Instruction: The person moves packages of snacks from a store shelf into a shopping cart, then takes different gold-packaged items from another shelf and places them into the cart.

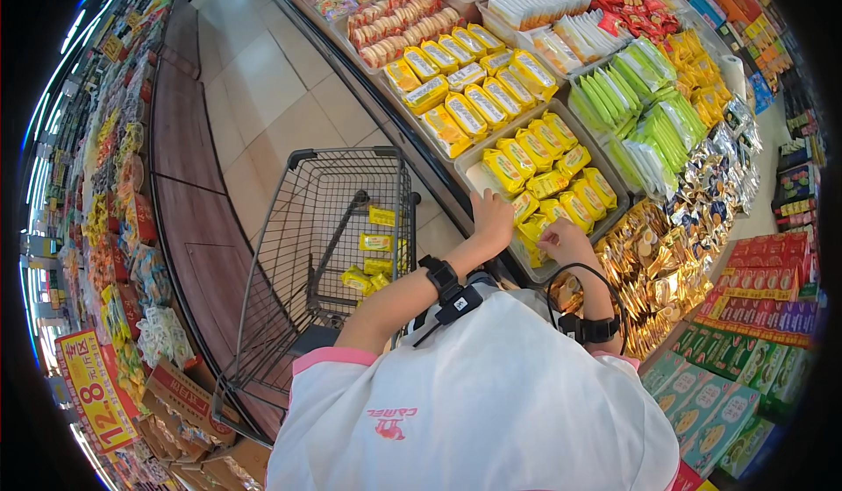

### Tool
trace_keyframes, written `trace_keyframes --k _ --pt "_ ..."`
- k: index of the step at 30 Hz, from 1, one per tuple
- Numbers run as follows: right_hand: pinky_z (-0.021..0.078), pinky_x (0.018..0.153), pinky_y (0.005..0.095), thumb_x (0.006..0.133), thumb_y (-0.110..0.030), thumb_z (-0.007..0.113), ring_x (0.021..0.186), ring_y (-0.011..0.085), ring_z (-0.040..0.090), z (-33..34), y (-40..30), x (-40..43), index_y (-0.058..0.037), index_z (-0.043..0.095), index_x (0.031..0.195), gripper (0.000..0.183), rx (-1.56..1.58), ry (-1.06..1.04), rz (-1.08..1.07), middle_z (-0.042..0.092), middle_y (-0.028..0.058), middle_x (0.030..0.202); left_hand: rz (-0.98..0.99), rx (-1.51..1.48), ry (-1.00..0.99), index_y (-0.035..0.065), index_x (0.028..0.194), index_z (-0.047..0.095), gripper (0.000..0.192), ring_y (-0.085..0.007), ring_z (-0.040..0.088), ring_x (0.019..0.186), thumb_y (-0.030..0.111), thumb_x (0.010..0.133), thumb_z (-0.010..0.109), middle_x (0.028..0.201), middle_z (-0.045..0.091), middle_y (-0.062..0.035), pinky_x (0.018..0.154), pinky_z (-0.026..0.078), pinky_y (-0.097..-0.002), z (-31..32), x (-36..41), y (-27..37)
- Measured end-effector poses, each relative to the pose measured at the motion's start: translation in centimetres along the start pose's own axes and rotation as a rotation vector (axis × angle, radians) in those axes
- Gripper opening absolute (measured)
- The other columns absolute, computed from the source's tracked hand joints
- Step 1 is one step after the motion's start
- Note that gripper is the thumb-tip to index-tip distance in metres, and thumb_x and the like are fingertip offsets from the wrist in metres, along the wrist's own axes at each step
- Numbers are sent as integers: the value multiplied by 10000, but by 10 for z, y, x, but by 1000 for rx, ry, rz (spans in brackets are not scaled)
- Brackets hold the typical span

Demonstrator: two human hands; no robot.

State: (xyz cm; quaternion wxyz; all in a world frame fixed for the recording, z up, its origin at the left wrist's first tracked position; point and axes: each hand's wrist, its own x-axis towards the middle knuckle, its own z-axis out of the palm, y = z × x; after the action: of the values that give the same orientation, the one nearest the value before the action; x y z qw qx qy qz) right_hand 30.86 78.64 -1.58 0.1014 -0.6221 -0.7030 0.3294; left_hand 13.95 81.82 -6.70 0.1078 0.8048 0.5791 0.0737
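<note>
Yellow wrapped snack packs [543, 149] stand in rows in a grey plastic bin [470, 162] before me. My left hand [492, 218] is over the bin's near left edge, fingers bent, close to a bare patch of its bottom; whether it touches a pack is unclear. Over the near packs, my right hand [567, 240] has its fingertips drawn together at a yellow pack [534, 228]; whether it grips the pack cannot be told. To the left, a wire shopping cart [263, 254] holds several yellow packs [377, 242] at its bottom.
Beyond the bin lie more yellow packs [487, 106] with white labels. Green packs [664, 129] and gold-wrapped snacks [648, 261] fill the display at right. A tiled floor aisle [283, 70] runs between it and a brown shelf ledge [191, 136]. Cardboard boxes [191, 399] stand lower left.
</note>
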Motion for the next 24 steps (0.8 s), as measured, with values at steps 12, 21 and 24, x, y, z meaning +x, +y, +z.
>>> trace_keyframes --k 12,21,24 --pt "465 665 335 678 -167 703 715 230 580 1 6 1 -39 627 717 154 -15 -33 29 565 95 764 63 39 -20 48 771 668 148 -253 483 933 94 637 629 844 590 -105 853 290 -506 0 1 4" --pt "455 622 318 681 -102 703 656 219 558 -1 5 -1 9 607 729 155 34 -5 -3 539 104 721 112 78 96 3 792 634 198 -257 458 905 56 605 597 851 539 -109 802 403 -341 6 -3 -6" --pt "457 628 318 687 -96 694 664 220 563 -5 4 -3 9 603 736 147 25 -17 10 540 106 728 110 52 146 -21 813 594 219 -262 444 914 45 604 589 879 498 -124 747 444 -297 -1 -3 -6"
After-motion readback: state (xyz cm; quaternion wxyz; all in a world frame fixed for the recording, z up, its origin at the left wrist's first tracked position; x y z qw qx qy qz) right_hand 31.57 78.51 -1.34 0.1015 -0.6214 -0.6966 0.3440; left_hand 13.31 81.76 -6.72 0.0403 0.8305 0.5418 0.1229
